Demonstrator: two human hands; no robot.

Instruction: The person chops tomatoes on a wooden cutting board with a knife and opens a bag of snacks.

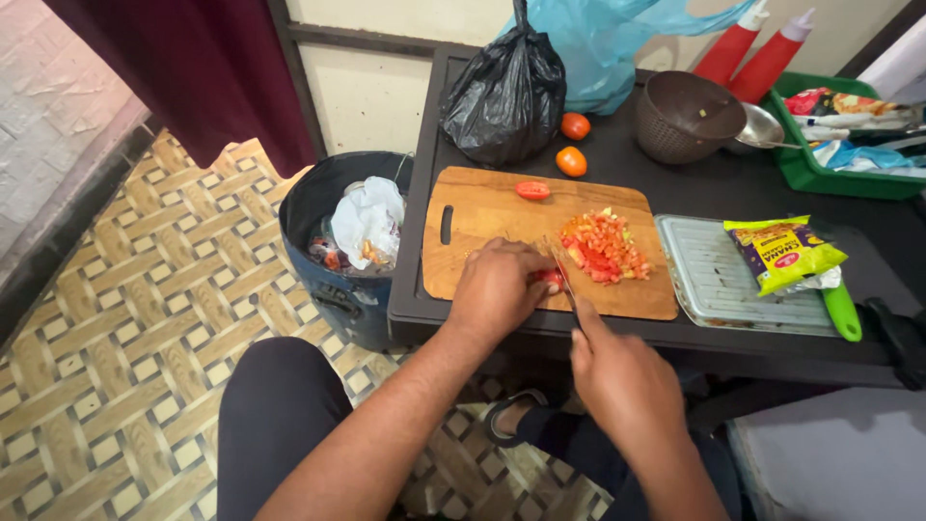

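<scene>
Wooden board: a cutting board (482, 217) with a handle slot lies on the black table (675, 188), near its front edge.
Left hand: the left hand (497, 289) rests knuckles-up on the board, its grip curled down over a red tomato piece (550, 280) and pinning it to the wood.
Right hand: the right hand (622, 381) sits at the table's front edge, its grip closed around the handle of a knife (562, 275), forefinger stretched along the top.
Knife: the blade stands on edge just beside the left fingertips, touching the tomato piece.
Chopped pile: diced tomato (605, 248) is heaped on the board just right of the blade.
Half tomato: one cut piece (532, 190) lies alone near the board's far edge.
Whole tomatoes: two tomatoes (573, 145) sit on the table beyond the board, beside a tied black bag (503, 96).
Blue bag: a light blue plastic bag (603, 48) slumps behind the black one.
Colander: a brown colander (687, 116) stands further right, with two red squeeze bottles (757, 48) behind it.
Tray: a clear ridged tray (709, 280) lies just right of the board, a yellow packet (783, 253) resting on its right side.
Green crate: a green crate (820, 174) holds packets at the far right.
Bin: a dark bin (328, 207) with crumpled rubbish stands on the patterned floor, left of the table.
</scene>
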